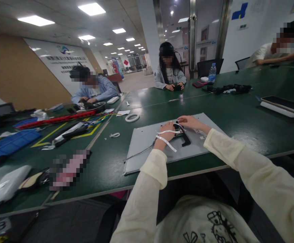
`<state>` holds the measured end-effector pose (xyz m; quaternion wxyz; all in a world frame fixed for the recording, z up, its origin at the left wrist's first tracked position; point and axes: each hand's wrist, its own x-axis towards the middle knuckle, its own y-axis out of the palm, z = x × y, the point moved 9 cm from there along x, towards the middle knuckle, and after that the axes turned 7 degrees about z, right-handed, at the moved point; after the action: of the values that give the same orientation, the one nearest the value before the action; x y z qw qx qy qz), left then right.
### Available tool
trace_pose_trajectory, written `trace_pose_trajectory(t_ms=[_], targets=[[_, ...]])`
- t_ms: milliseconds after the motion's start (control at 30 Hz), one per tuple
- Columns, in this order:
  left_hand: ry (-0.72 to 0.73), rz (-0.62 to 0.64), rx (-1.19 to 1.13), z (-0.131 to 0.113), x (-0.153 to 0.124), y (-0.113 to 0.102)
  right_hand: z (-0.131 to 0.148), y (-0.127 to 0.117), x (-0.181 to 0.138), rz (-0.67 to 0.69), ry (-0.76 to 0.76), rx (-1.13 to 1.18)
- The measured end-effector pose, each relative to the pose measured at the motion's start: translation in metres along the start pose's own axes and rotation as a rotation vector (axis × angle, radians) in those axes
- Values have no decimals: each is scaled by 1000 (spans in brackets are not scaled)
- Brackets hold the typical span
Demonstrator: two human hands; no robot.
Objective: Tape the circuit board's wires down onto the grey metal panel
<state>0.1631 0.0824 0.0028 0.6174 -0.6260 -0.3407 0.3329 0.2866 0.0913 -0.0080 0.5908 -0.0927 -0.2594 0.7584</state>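
A flat grey panel [147, 140] lies on the green table in front of me. On it rests a black bracket-like part [186, 139] with a hooked end, and thin grey wires [143, 152] trail from it to the panel's left edge. My left hand [166, 131] is closed around the left side of this part, its fingertips partly hidden. White strips [169, 143] hang across that hand and wrist. At the part's far end, my right hand [187, 120] has its fingers pinched together; what sits between them is too small to make out.
A white tape roll [132, 117] and a small white coil [115, 135] lie left of the panel. Farther left are a blue tray [12, 141] and cables. Phones [285, 104] lie right; a bottle [212, 73] stands beyond. Several people sit around the table.
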Motion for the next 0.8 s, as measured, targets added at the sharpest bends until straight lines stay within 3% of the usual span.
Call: trace_pose_trajectory(t_ms=[567, 800], targets=[[98, 28, 57, -7, -1, -3, 13, 6, -7, 74, -62, -40], [111, 55, 69, -7, -1, -5, 22, -24, -15, -77, -16, -241]])
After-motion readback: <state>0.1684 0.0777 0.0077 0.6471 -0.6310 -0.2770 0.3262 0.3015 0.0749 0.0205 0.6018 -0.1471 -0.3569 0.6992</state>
